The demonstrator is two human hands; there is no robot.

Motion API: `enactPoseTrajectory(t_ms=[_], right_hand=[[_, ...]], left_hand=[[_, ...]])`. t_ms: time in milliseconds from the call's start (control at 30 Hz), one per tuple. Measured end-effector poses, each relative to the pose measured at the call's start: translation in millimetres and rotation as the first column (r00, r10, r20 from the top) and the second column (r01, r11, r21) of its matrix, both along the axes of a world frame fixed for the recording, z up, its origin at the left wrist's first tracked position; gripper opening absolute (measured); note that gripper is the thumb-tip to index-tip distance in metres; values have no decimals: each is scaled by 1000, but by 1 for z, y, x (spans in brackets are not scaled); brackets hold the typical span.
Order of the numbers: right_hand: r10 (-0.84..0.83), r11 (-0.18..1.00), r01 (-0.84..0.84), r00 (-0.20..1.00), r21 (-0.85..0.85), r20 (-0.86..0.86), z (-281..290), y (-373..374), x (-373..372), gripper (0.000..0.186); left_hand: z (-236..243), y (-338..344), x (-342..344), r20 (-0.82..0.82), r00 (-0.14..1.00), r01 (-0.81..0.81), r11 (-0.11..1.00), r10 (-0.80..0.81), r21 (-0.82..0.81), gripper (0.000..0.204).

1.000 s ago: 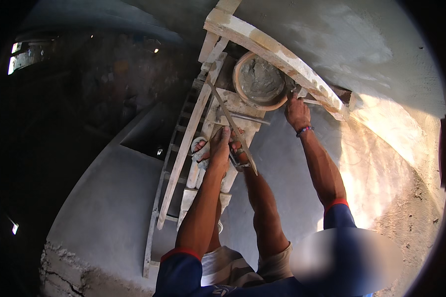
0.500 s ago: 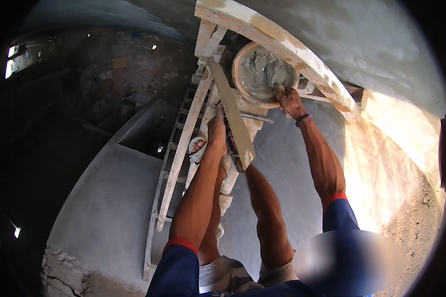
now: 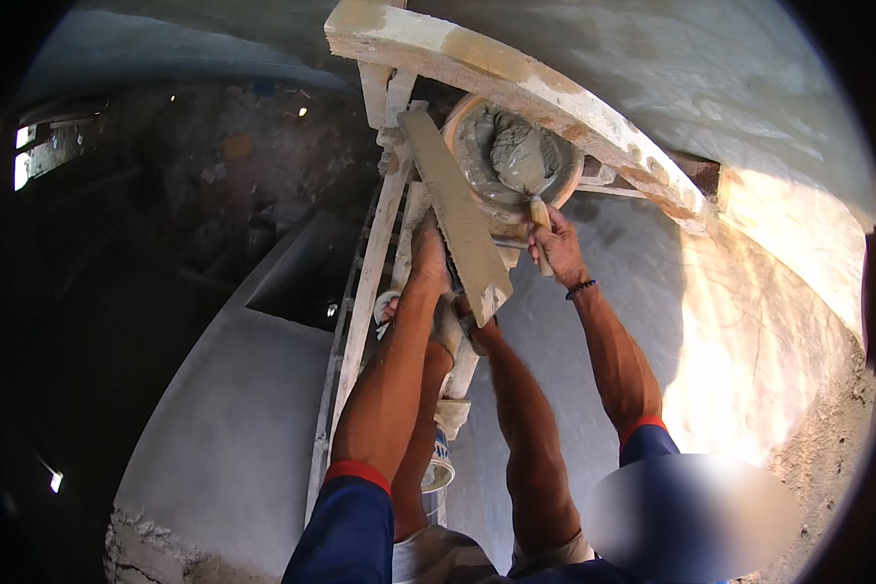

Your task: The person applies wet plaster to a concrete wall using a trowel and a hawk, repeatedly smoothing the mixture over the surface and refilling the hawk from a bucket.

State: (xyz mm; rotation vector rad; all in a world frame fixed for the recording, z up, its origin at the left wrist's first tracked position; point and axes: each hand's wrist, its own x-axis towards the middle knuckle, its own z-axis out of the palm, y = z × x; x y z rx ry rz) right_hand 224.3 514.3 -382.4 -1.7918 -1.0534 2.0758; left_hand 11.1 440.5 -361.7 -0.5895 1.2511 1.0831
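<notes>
My left hand [image 3: 430, 255] is closed on the underside of a long, flat plastering float [image 3: 456, 219], its grip mostly hidden beneath. The float's broad face is up, coated with a thin grey-brown film, one end near the bowl. In my right hand [image 3: 563, 255] is a trowel by its wooden handle [image 3: 540, 216]. Wet grey mortar [image 3: 526, 156] is heaped where the trowel's blade would be, so the blade itself is hidden. This heap is over or in a round bowl [image 3: 576, 177] with a tan rim, which holds more mortar.
A curved, plaster-smeared timber [image 3: 516, 68] arches over the bowl's far side. Wooden scaffold rails [image 3: 372, 263] run down on the left, above a dark drop. My bare legs stand among the planks. A bucket [image 3: 440, 472] hangs or stands lower down. Curved plastered wall [image 3: 749, 321] rises on the right.
My right hand has drawn back from the bowl's rim and turned, baring the trowel handle. Mortar now stands in a heap on the trowel. The float has tilted its face more upward.
</notes>
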Motion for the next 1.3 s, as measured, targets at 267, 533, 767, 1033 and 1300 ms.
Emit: enactPoseTrajectory(t_ms=[267, 533, 767, 1033, 1300], right_hand=[[51, 990, -54, 998, 128, 31, 77, -14, 6, 46], [241, 725, -460, 867, 513, 436, 155, -57, -25, 47], [193, 659, -517, 818, 547, 542, 163, -81, -41, 46], [158, 720, -409, 883, 560, 442, 180, -93, -42, 50], [-1, 936, -20, 998, 353, 59, 180, -87, 11, 49]], left_hand=[[-63, -7, 18, 175, 980, -127, 974, 95, 187, 43], [-75, -5, 55, 206, 972, -164, 957, 115, 238, 35], [-107, -20, 74, 349, 912, -341, 871, 216, 354, 38], [-125, -48, 86, 482, 862, -384, 824, 158, 417, 41], [-114, -70, 66, 455, 877, -359, 842, 156, 402, 40]])
